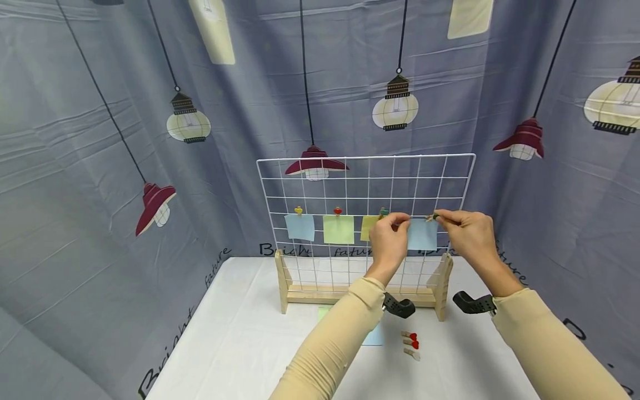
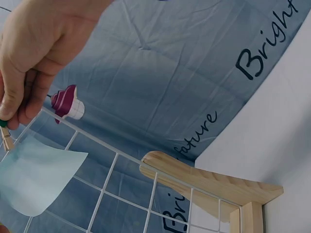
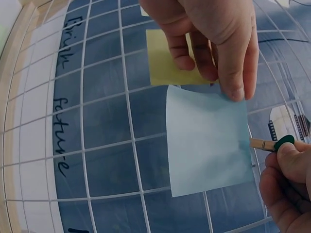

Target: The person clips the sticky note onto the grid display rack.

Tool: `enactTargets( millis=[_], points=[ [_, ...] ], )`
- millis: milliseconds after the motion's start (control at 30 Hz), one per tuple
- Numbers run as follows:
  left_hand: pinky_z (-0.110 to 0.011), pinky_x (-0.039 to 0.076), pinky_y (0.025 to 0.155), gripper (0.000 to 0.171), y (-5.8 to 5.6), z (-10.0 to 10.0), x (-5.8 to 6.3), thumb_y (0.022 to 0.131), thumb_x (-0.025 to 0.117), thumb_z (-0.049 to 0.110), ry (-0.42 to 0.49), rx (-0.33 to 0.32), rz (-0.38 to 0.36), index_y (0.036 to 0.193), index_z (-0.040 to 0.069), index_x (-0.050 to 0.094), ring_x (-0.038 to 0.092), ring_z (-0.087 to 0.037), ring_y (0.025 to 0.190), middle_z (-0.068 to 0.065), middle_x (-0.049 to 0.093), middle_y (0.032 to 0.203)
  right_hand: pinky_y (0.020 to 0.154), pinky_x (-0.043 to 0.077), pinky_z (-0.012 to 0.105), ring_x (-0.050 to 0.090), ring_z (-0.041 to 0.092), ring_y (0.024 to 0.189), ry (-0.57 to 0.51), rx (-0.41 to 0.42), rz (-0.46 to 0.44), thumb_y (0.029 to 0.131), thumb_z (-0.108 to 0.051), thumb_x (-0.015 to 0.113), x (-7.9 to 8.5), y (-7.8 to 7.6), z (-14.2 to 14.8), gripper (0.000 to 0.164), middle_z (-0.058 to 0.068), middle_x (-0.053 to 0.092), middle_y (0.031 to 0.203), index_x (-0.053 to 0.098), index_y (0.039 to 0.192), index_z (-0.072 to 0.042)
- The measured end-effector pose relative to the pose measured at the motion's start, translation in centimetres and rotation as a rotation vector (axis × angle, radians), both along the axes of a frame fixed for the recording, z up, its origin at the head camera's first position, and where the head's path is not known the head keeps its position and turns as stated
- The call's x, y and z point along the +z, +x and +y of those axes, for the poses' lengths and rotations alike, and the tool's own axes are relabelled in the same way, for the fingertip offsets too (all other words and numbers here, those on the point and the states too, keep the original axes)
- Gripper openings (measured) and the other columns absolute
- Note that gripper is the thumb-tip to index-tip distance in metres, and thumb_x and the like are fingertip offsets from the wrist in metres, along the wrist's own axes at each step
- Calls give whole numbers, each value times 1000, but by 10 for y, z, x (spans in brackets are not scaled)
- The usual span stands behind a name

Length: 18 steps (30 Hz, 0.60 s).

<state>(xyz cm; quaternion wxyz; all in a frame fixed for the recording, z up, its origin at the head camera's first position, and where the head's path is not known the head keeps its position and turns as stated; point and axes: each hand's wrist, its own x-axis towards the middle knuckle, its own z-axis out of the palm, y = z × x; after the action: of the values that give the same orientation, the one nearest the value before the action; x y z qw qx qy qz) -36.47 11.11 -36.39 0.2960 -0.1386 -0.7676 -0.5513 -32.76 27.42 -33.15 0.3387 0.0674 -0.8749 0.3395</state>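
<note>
My left hand pinches a light blue paper note by its upper left corner, against the white wire grid. In the right wrist view that note hangs almost flat, its lower edge free. My right hand pinches a small wooden clothespin with a green decoration. The clothespin's tip is at the note's top edge; I cannot tell whether it grips the paper. A yellow note sits beside the blue one, partly behind my left hand.
A blue note and a green note hang on the grid from heart clothespins. The grid stands in a wooden base. Several spare clothespins lie on the white table. Green and blue paper lies partly under my left forearm.
</note>
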Motion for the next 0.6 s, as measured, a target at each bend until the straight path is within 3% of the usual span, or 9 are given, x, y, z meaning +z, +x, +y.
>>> enactTargets(
  millis=[300, 600],
  points=[
    [-12, 40, 55, 6, 0, 2, -2, 93, 77, 14, 42, 11, 8, 96, 14, 82, 51, 5, 62, 2, 78, 83, 48, 36, 15, 49, -8, 63, 2, 10, 72, 97, -7, 71, 0, -6, -3, 18, 20, 78, 104, 80, 112, -4],
    [-13, 38, 51, 7, 1, 5, -1, 93, 77, 19, 22, 53, 28, 98, 17, 83, 50, 7, 58, 5, 78, 83, 49, 35, 19, 55, 18, 61, 111, 36, 125, 93, 4, 68, 1, -12, -6, 19, 23, 78, 98, 79, 109, 0]
  ],
)
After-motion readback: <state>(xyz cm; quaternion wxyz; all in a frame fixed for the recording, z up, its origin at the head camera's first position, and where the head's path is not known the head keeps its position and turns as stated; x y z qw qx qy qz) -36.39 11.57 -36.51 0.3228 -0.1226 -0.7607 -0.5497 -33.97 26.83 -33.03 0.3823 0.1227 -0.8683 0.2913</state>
